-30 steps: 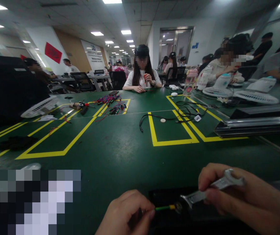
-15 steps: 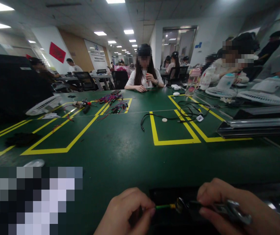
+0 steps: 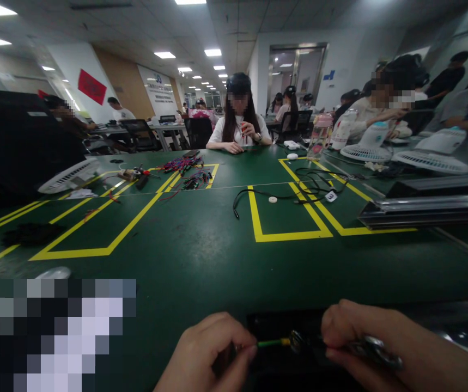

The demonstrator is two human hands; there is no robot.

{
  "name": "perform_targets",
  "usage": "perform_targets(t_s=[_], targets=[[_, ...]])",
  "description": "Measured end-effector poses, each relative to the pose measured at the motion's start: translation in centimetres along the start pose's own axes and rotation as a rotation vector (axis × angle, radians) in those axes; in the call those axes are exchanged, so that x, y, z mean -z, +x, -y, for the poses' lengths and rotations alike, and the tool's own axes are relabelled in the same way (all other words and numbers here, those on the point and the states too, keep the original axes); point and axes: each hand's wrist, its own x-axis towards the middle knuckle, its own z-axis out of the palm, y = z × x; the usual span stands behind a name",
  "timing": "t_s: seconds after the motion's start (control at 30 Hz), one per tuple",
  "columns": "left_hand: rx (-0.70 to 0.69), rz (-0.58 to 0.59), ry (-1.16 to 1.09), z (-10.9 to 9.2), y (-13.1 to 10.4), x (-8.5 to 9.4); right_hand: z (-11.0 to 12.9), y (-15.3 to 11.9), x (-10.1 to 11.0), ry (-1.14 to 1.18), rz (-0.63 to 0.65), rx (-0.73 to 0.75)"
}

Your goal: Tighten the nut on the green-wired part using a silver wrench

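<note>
Head view. The left hand (image 3: 211,348) is at the bottom centre, thumb and forefinger pressed together, pinching the end of a green wire (image 3: 267,343). The wire points right and carries a yellow sleeve (image 3: 285,342); directly beyond the sleeve is a round metal fitting (image 3: 296,341). The right hand (image 3: 364,340) is to the right of the fitting, fingers closed around a metal wrench (image 3: 381,351). The wrench is seen nearly edge-on; contact between its far end and the fitting cannot be determined. Both hands are above the near edge of the green bench (image 3: 201,267), with a black part (image 3: 268,321) below and behind the wire.

Farther out, yellow tape (image 3: 295,238) marks areas on the bench surface. A black cable (image 3: 254,192) with a white tag (image 3: 330,196) lies across the right-hand markings, near a small white disc (image 3: 273,200). Metal rails (image 3: 421,206) lie at the right. A bundle of coloured wires (image 3: 180,163) lies left of centre, opposite the rails. A co-worker (image 3: 221,130) sits at the far edge.
</note>
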Motion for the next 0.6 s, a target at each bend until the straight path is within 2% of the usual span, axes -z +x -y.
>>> perform_targets(t_s=[0.13, 0.23, 0.5, 0.6], targets=[[-0.005, -0.015, -0.001, -0.1, 0.1, 0.0, 2.4, 2.8, 0.9, -0.051, 0.029, 0.051], [-0.006, -0.025, 0.003, -0.1, 0.1, -0.1, 3.1, 3.9, 1.6, -0.050, 0.085, 0.087], [-0.020, -0.034, 0.009, -0.2, 0.3, 0.0, 0.4, 3.1, 3.4, 0.050, 0.325, 0.174], [-0.026, -0.025, 0.020, -0.1, 0.3, 0.1, -0.4, 2.8, 4.3, 0.090, 0.308, 0.136]])
